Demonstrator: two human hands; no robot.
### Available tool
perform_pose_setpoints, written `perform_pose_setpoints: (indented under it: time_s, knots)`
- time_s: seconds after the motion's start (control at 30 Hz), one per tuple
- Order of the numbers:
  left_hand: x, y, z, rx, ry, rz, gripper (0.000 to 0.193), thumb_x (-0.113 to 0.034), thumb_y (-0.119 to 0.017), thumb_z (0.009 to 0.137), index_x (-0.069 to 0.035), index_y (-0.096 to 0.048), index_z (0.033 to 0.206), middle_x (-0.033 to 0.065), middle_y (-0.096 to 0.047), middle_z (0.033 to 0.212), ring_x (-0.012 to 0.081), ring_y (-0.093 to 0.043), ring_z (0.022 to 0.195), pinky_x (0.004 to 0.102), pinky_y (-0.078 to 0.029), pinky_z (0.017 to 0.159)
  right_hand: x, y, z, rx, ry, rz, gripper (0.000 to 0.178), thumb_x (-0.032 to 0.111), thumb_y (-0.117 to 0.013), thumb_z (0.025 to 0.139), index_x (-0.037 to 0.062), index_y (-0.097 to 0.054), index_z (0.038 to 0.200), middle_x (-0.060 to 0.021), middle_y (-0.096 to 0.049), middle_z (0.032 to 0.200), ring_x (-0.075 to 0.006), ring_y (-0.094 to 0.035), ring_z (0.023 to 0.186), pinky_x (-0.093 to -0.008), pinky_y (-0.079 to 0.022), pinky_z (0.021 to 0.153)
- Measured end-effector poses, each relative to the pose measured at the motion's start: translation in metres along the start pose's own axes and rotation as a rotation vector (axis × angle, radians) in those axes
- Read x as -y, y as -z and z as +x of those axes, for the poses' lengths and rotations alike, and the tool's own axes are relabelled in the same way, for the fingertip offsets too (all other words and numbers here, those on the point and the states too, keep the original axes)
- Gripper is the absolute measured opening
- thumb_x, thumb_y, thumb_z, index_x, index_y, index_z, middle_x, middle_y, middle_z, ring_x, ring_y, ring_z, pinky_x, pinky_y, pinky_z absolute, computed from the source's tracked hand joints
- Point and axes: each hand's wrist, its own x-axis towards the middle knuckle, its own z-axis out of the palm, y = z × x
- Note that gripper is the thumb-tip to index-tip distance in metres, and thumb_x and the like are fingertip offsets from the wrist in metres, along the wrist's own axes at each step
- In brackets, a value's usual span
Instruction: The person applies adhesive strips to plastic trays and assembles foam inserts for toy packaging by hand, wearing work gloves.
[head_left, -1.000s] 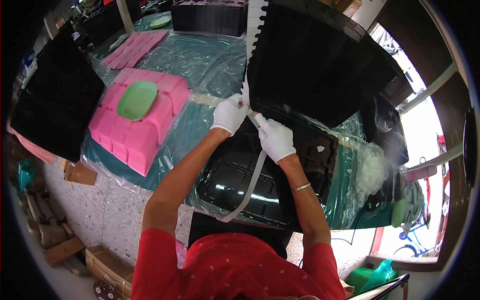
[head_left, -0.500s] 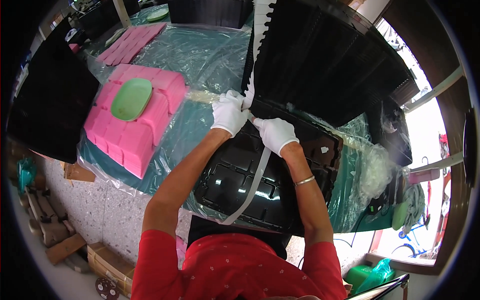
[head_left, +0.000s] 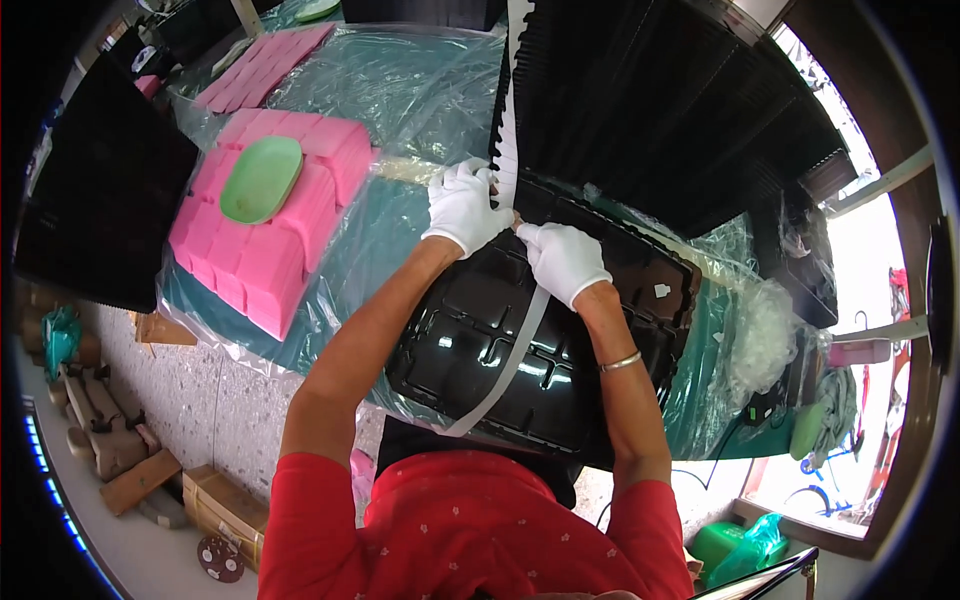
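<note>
A glossy black moulded plastic tray (head_left: 470,345) lies in front of me on the table. A flat white strap (head_left: 505,375) crosses it from the near edge up under my right hand. My right hand (head_left: 565,262), in a white glove, is closed on the strap at the tray's far side. Beside it, my gloved left hand (head_left: 465,210) has its fingers curled in, its thumb meeting the right fingertips; the strap's end between them is hidden. Just beyond the left fingers, a white band (head_left: 506,150) runs up the edge of a tall stack of black trays (head_left: 670,120).
Pink foam blocks (head_left: 250,255) sit to the left with a green dish (head_left: 262,180) on top. Flat pink foam sheets (head_left: 265,65) lie farther back. Crumpled clear plastic (head_left: 765,325) is at the right. Another black stack (head_left: 105,190) stands far left, and cardboard boxes (head_left: 225,515) are on the floor.
My hands stay together at the strap; the right has shifted slightly right and the left fingers have spread a little around the white band. The view has tilted slightly.
</note>
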Motion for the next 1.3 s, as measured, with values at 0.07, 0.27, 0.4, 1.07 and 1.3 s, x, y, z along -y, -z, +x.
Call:
perform_pose_setpoints:
  time_s: [0.07, 0.27, 0.4, 1.07, 1.3]
  knots:
    - [-0.001, 0.000, -0.001, 0.001, 0.003, 0.037, 0.073, -0.049, -0.073, 0.068, 0.003, -0.060, 0.117, 0.0159, -0.051, 0.131, 0.0392, -0.045, 0.124, 0.0494, -0.027, 0.109, -0.004, -0.005, 0.001, 0.000, 0.016, -0.020, 0.021, 0.016, -0.052, 0.090, 0.0184, -0.070, 0.101, -0.0108, -0.066, 0.083, -0.0327, -0.066, 0.076, -0.0456, -0.053, 0.067]
    - [-0.003, -0.011, 0.001, -0.054, 0.077, 0.085, 0.058, -0.044, -0.071, 0.075, -0.003, -0.061, 0.114, 0.0116, -0.053, 0.129, 0.0313, -0.046, 0.124, 0.0481, -0.026, 0.107, 0.001, -0.001, -0.005, -0.018, -0.004, -0.013, 0.019, 0.016, -0.054, 0.089, 0.0172, -0.071, 0.097, -0.0107, -0.064, 0.083, -0.0313, -0.066, 0.077, -0.0449, -0.052, 0.067]
    - [0.003, -0.013, 0.004, -0.110, 0.057, 0.103, 0.047, -0.036, -0.068, 0.079, -0.003, -0.061, 0.111, 0.0137, -0.057, 0.123, 0.0329, -0.051, 0.119, 0.0472, -0.034, 0.102, 0.000, -0.004, -0.008, -0.035, -0.014, -0.027, 0.019, 0.016, -0.055, 0.088, 0.0179, -0.071, 0.097, -0.0107, -0.063, 0.084, -0.0308, -0.066, 0.077, -0.0443, -0.052, 0.067]
    - [0.010, 0.034, -0.026, 0.031, 0.144, -1.023, 0.022, -0.012, -0.066, 0.085, 0.000, -0.068, 0.103, 0.0076, -0.069, 0.095, 0.0139, -0.063, 0.088, 0.0257, -0.047, 0.082, 0.033, 0.005, -0.030, -0.316, -0.097, 0.333, 0.017, 0.018, -0.057, 0.089, 0.0107, -0.064, 0.103, -0.0124, -0.066, 0.087, -0.0334, -0.066, 0.081, -0.0412, -0.053, 0.070]
    - [0.008, 0.087, -0.066, 0.403, -0.037, -1.191, 0.028, -0.022, -0.068, 0.087, 0.000, -0.068, 0.103, 0.0084, -0.065, 0.115, 0.0145, -0.058, 0.105, 0.0299, -0.043, 0.097, 0.003, 0.035, -0.041, -0.477, -0.187, 1.163, 0.031, 0.020, -0.048, 0.099, -0.0028, -0.067, 0.107, -0.0119, -0.069, 0.104, -0.0178, -0.064, 0.098, -0.0310, -0.050, 0.085]
